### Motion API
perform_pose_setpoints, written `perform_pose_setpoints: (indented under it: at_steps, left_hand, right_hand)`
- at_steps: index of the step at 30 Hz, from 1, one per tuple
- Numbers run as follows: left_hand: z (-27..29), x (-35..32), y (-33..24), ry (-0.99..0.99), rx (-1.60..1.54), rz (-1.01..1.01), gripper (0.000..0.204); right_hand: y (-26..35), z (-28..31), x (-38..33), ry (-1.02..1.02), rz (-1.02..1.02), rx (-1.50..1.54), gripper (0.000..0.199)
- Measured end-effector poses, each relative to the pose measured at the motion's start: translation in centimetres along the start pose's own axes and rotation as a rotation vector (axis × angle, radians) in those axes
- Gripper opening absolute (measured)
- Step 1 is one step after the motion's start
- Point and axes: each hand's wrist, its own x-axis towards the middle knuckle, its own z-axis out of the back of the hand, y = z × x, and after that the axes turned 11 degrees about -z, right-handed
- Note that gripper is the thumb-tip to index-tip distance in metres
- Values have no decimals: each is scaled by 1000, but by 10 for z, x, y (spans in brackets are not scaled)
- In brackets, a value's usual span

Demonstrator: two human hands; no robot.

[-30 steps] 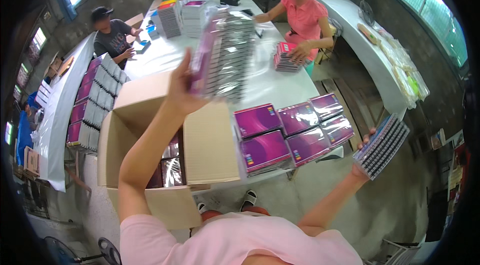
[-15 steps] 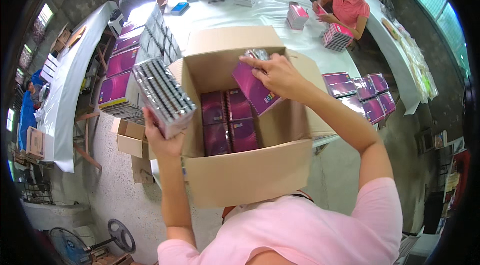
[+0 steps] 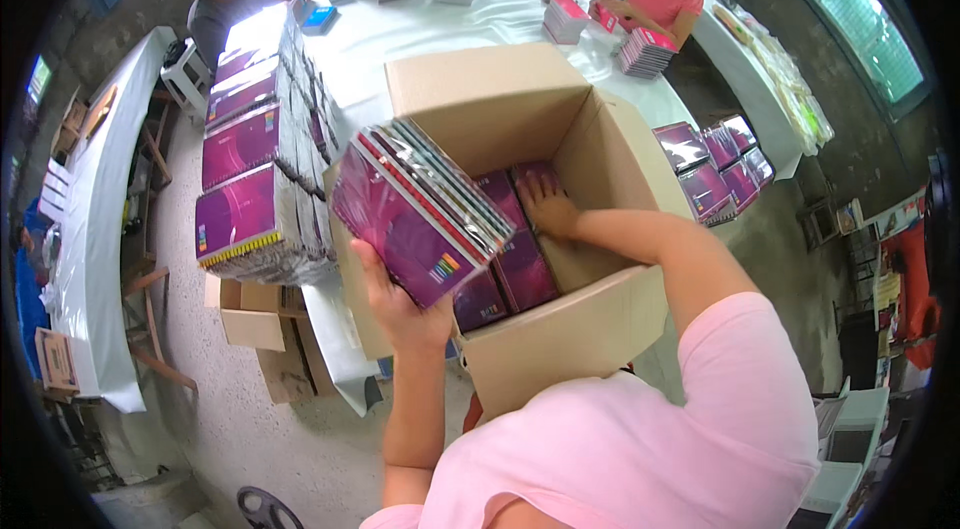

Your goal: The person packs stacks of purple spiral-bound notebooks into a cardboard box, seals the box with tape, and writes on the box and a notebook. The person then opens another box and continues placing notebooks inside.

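White table (image 3: 480, 29) beyond the open carton (image 3: 570, 344). Purple notebooks (image 3: 527, 274) packed inside the carton; wrapped bundle (image 3: 415, 214) over the carton's left edge, long axis slanting far-left to near-right. Your left hand (image 3: 402, 307), the nearer, grasps the bundle; your right hand (image 3: 548, 205) lies spread on the notebooks, gripping nothing.

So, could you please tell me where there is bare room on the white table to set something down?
The white tabletop is bare beyond the carton, between the purple notebook stacks and the pink-covered notebooks. It is crowded left of the carton, under those stacks, and right, where wrapped notebook packs sit.
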Motion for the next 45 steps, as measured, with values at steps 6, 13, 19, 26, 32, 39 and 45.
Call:
perform_pose_setpoints:
  at_steps: [6,13,19,26,32,39,45]
  left_hand:
    - [-13,10,13,3,173,-80,49]
    - [-31,6,38,70,733,-227,59]
    - [-43,-49,13,830,1995,-415,72]
    - [-5,-76,19,926,2124,-364,39]
    - [3,-75,18,899,2106,-397,38]
    - [8,-77,16,893,2107,-455,32]
    - [-3,-76,18,889,2143,-443,34]
  right_hand:
    - [-16,-7,10,-21,142,48,67]
    - [-16,305,-11,273,177,1972,67]
    - [-37,318,-25,-35,-117,985,74]
    - [-56,156,-35,646,-153,210,93]
    - [-12,101,-50,730,274,-93,129]
    - [-6,82,-58,825,128,-75,142]
    - [-34,65,-70,641,309,-1,129]
